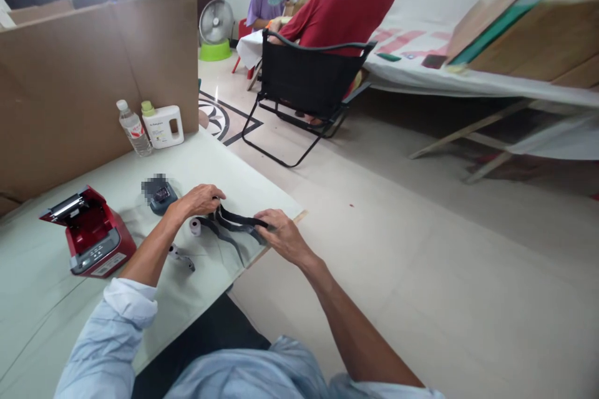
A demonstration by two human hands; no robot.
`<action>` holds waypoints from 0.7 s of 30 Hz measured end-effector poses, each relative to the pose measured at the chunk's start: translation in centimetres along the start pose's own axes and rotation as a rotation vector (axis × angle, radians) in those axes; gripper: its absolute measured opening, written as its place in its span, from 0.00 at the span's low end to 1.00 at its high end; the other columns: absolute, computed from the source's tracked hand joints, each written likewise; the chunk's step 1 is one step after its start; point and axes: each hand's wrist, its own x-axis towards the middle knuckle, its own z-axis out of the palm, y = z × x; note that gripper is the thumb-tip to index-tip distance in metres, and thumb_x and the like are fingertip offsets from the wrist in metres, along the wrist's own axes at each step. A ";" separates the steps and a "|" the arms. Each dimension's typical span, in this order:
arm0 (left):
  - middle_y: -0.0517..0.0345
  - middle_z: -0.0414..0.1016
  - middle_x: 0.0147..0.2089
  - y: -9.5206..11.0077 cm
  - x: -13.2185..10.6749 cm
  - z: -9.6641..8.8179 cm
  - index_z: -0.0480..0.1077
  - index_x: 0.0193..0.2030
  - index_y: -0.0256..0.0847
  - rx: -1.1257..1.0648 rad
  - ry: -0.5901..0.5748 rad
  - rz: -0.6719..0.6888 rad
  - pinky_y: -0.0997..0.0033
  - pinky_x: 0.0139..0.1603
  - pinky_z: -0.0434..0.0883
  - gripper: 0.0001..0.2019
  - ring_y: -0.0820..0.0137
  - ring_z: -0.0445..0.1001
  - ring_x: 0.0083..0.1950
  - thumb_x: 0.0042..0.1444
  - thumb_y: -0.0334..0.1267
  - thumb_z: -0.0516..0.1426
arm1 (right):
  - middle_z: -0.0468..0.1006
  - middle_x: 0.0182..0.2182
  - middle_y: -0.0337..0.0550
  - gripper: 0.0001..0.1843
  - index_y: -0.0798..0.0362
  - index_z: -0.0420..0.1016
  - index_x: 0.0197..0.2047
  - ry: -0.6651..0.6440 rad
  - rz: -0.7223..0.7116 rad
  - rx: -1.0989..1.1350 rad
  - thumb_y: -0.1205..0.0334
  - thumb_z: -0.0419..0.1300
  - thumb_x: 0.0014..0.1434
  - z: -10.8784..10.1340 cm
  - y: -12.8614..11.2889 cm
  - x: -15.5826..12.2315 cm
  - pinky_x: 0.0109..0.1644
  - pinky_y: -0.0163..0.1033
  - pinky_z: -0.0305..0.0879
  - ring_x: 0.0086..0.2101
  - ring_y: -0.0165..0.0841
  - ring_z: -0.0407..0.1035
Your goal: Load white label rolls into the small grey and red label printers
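A black strap [238, 218] stretches between my two hands above the right part of the table. My left hand [202, 200] is closed around one end of it, its fingers bent down. The other end is pinched in my right hand [283, 235] near the table's edge. More dark strap hangs in loops and lies on the tabletop below. Close to my left hand are a small white paper roll [195, 226] and a dark handheld device [161, 197]. Beside my left forearm lies a white and grey item [181, 258], partly hidden. A red printer [100, 243] stands at the left with its lid up.
A cardboard panel [93, 74] borders the table's [37, 324] far side, with a water bottle [133, 128] and a white jug [163, 127] before it. Beyond stand a black folding chair [309, 74] with a seated person, another person, and a fan [216, 23].
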 end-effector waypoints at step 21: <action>0.45 0.78 0.61 -0.5 -20.5 4.6 0.73 0.58 0.41 -0.204 0.424 -0.274 0.49 0.67 0.74 0.17 0.57 0.78 0.61 0.63 0.32 0.55 | 0.84 0.42 0.48 0.11 0.49 0.81 0.50 0.318 -0.249 0.053 0.69 0.61 0.67 0.8 -10.7 -2.3 0.49 0.48 0.79 0.43 0.41 0.80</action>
